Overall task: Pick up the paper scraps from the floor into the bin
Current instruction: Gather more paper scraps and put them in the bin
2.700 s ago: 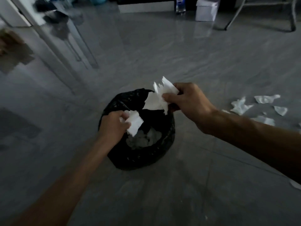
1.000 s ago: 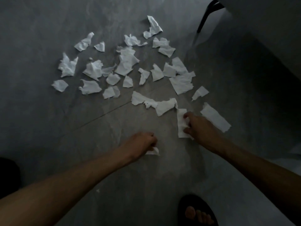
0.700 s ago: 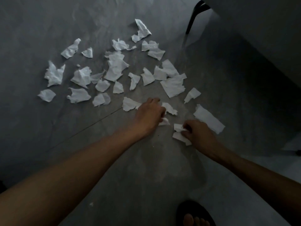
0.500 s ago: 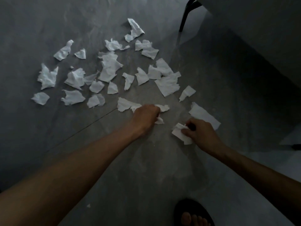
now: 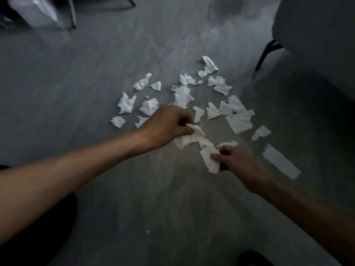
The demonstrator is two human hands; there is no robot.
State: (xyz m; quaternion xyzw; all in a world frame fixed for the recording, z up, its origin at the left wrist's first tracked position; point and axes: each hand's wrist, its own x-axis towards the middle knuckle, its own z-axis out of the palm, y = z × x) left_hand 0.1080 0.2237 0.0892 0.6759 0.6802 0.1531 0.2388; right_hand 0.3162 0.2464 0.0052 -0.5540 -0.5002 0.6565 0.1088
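Several white paper scraps [image 5: 181, 96] lie scattered on the grey floor ahead of me. My left hand [image 5: 167, 125] is closed on a long crumpled scrap [image 5: 189, 138] that trails down to the right. My right hand [image 5: 237, 164] pinches a folded white scrap [image 5: 210, 160] between thumb and fingers, just off the floor. The two held scraps almost touch. A long rectangular scrap [image 5: 281, 164] lies flat to the right of my right hand. A dark rounded shape [image 5: 36, 235] at the lower left may be the black bin; it is too dark to tell.
A grey upholstered seat [image 5: 317, 35] on a black leg [image 5: 266, 52] stands at the upper right, close to the scraps. A pale box [image 5: 36, 12] and a black metal frame [image 5: 73, 14] sit at the top left. My sandalled foot [image 5: 253, 259] shows at the bottom edge.
My view left the bin and turned to the pile of scraps. My left hand took a long scrap and lifted it. My right hand gathered a folded scrap and holds it off the floor.
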